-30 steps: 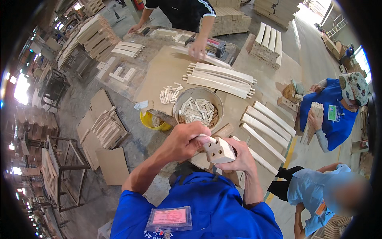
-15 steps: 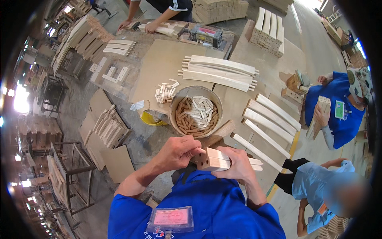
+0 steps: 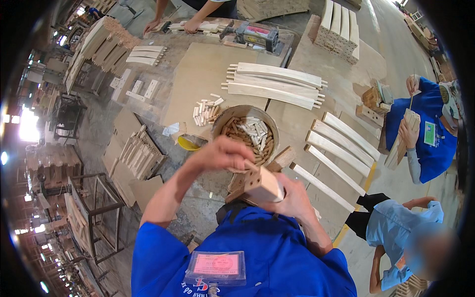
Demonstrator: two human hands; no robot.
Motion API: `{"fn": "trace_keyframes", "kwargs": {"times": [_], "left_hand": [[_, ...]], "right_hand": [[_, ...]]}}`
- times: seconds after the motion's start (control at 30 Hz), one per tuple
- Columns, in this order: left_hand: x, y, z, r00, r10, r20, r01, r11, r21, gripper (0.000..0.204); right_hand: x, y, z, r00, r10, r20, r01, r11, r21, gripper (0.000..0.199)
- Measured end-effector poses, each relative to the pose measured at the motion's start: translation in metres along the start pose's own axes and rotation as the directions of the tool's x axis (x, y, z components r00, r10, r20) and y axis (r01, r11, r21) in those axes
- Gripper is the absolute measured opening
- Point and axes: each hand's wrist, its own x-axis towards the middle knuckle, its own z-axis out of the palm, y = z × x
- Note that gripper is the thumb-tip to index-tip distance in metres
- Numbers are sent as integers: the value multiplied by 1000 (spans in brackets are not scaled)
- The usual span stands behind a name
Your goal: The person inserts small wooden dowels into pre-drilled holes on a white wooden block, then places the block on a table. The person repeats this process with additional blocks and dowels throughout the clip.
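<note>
Fingers of the left hand (image 3: 225, 154) curl nearly closed, pinching a small peg at the top of a wooden block (image 3: 262, 185). Right hand (image 3: 292, 198) wraps the block, held just below the bowl of pegs (image 3: 246, 133).

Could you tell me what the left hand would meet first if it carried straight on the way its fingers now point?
Most likely the wooden block held in the right hand: the left hand sits just above its upper end, fingers pointing down toward it. Depth is hard to judge here.
</note>
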Motion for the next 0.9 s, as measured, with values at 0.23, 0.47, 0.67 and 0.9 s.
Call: {"fn": "trace_keyframes", "kwargs": {"times": [0.23, 0.47, 0.67, 0.9], "left_hand": [[50, -98, -1, 950, -310, -48, 165, 363, 917, 22], [17, -15, 14, 968, -105, -228, 162, 955, 247, 13], [-48, 47, 56, 934, 88, -347, -67, 995, 73, 14], [-76, 36, 70, 939, -23, -343, -42, 983, -180, 15]], "right_hand": [[-6, 10, -21, 989, -26, -143, 27, 1000, 5, 76], [-17, 12, -22, 974, -100, -204, 133, 979, 152, 74], [-16, -1, -6, 971, -182, -152, 206, 966, 155, 73], [-18, -6, 2, 970, -237, -50, 240, 967, 88, 76]]}}
